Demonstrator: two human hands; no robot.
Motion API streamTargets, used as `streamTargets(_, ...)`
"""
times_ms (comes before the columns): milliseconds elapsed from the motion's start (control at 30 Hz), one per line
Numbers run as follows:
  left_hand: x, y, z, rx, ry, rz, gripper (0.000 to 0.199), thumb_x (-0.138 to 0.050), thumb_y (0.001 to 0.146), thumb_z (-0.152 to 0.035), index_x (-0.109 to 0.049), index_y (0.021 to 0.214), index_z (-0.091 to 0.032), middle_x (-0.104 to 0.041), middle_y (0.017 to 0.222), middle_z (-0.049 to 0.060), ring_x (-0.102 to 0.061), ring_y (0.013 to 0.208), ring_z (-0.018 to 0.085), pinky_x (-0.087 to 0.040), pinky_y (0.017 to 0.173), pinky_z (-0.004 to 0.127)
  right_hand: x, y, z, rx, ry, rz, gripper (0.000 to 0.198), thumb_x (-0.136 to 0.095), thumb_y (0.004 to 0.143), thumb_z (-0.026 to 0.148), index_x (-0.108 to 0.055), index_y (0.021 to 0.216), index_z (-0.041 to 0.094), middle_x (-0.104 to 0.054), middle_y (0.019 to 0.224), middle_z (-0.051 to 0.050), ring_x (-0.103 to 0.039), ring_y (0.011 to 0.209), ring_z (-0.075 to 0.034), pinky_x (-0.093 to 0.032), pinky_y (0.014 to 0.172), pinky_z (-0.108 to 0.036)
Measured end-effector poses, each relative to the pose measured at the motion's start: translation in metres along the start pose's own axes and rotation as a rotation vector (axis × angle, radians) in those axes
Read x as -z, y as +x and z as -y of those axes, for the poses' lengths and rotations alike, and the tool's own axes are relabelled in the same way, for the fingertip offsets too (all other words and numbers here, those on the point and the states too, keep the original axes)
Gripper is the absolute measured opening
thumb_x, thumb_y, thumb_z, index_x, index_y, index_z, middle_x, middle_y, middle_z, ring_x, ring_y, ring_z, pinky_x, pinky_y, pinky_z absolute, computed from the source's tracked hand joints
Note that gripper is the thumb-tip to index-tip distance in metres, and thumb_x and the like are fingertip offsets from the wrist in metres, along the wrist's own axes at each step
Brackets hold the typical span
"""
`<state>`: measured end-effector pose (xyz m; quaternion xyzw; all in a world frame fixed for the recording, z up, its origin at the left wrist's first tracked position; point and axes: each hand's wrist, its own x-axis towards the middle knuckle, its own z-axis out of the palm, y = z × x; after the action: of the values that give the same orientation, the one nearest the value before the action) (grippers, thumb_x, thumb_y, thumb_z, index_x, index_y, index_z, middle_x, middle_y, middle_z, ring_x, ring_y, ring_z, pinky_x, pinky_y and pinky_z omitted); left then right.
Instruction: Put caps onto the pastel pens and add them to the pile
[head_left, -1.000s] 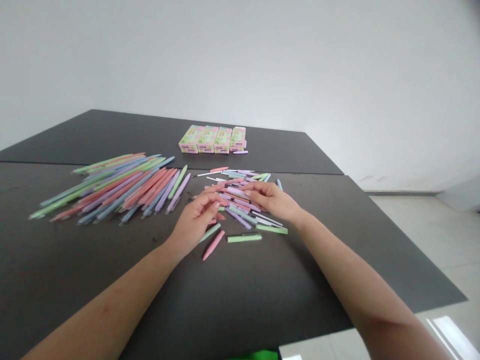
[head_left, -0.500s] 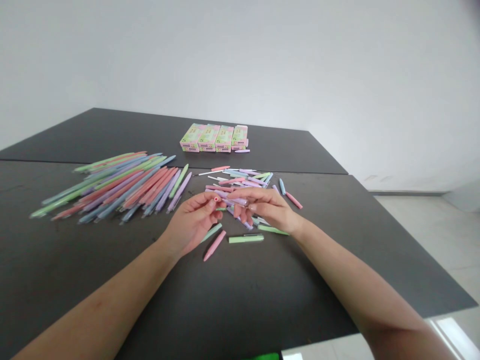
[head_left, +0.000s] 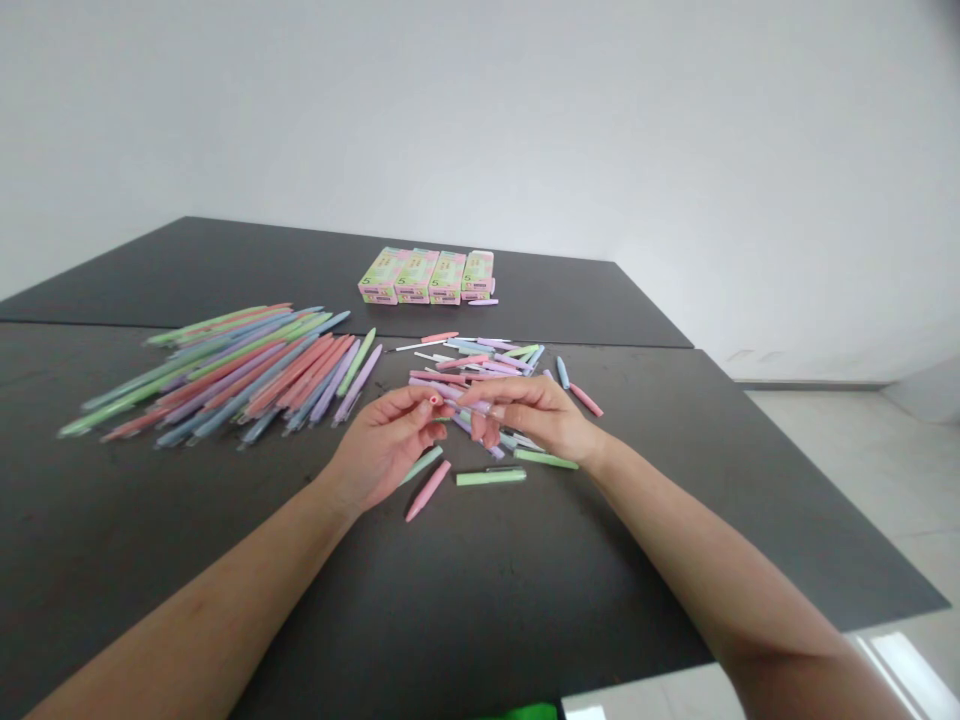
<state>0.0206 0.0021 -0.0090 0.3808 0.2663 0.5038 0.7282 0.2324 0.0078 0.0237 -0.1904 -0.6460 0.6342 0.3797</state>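
Pink pen part (head_left: 427,490): nearest, lying loose on the worktop (head_left: 570,570).
Left hand (head_left: 379,440): pinching a coral tube (head_left: 434,400), open end showing.
Right hand (head_left: 544,415): gripping a slender pale piece (head_left: 481,408), just right of the tube, axis roughly left-right.

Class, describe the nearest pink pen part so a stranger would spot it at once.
On the near black table, look below and right of the left hand. Left of a light green pen part with a clip lies the pink pen part. Unlike that neighbour, it slants steeply, tapered end toward the viewer, the nearest loose piece.
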Motion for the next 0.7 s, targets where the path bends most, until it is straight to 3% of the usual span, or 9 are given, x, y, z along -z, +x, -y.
streamTargets(267,-0.002,0.001,-0.002,0.013,0.054,-0.103,0.02,-0.081,0.069,-0.023,-0.074,0.086,-0.014,-0.07,0.079,0.004,-0.062,0.068,0.012,-0.052,0.061,0.021,0.01,0.003,0.0,-0.086,-0.078,-0.013,0.034,-0.054,0.089,0.027,-0.065,0.119,0.014,-0.07,0.085,-0.007,-0.065,0.072,-0.014,-0.049,0.063,-0.026)
streamTargets(333,0.001,0.003,0.0,0.02,0.093,-0.19,0.021,-0.08,0.069,-0.024,-0.073,0.086,-0.015,-0.069,0.079,0.004,-0.062,0.069,0.012,-0.052,0.058,0.021,0.02,0.004,0.001,-0.081,-0.144,-0.182,0.036,-0.053,0.088,0.028,-0.063,0.12,0.015,-0.07,0.082,-0.005,-0.063,0.068,-0.013,-0.048,0.06,-0.025)
streamTargets(400,0.004,0.006,0.001,0.002,0.123,-0.289,0.02,-0.079,0.069,-0.023,-0.072,0.087,-0.016,-0.07,0.082,0.004,-0.063,0.071,0.013,-0.053,0.057,0.02,0.035,0.004,0.002,-0.031,-0.268,-0.469,0.031,-0.052,0.086,0.029,-0.065,0.111,0.017,-0.067,0.074,-0.001,-0.058,0.06,-0.011,-0.046,0.057,-0.023)
streamTargets(467,0.007,0.008,0.003,-0.014,0.146,-0.354,0.021,-0.078,0.069,-0.022,-0.071,0.087,-0.016,-0.071,0.086,0.005,-0.064,0.073,0.013,-0.054,0.058,0.021,0.051,0.003,0.0,-0.02,-0.506,-0.695,0.024,-0.052,0.084,0.027,-0.068,0.097,0.016,-0.064,0.069,0.0,-0.052,0.056,-0.01,-0.042,0.054,-0.022)
streamTargets(500,0.008,0.008,0.004,-0.01,0.162,-0.376,0.021,-0.077,0.069,-0.022,-0.07,0.088,-0.016,-0.071,0.088,0.006,-0.065,0.073,0.014,-0.055,0.057,0.022,0.057,0.002,-0.002,-0.045,-0.641,-0.73,0.022,-0.054,0.082,0.026,-0.07,0.093,0.016,-0.064,0.069,0.0,-0.052,0.057,-0.01,-0.041,0.055,-0.023)
streamTargets(567,0.007,0.008,0.004,0.015,0.201,-0.404,0.025,-0.076,0.07,-0.025,-0.069,0.092,-0.016,-0.071,0.091,0.007,-0.065,0.076,0.016,-0.056,0.054,0.025,0.063,0.0,-0.006,-0.126,-0.88,-0.696,0.02,-0.056,0.079,0.022,-0.072,0.088,0.016,-0.067,0.072,-0.001,-0.054,0.06,-0.011,-0.041,0.059,-0.024)
streamTargets(700,0.005,0.007,0.003,0.049,0.28,-0.417,0.028,-0.074,0.071,-0.029,-0.068,0.096,-0.017,-0.071,0.096,0.008,-0.065,0.08,0.019,-0.058,0.053,0.03,0.058,0.001,-0.013,-0.25,-1.158,-0.448,0.02,-0.058,0.077,0.017,-0.076,0.084,0.019,-0.072,0.079,-0.003,-0.059,0.069,-0.015,-0.043,0.067,-0.027)
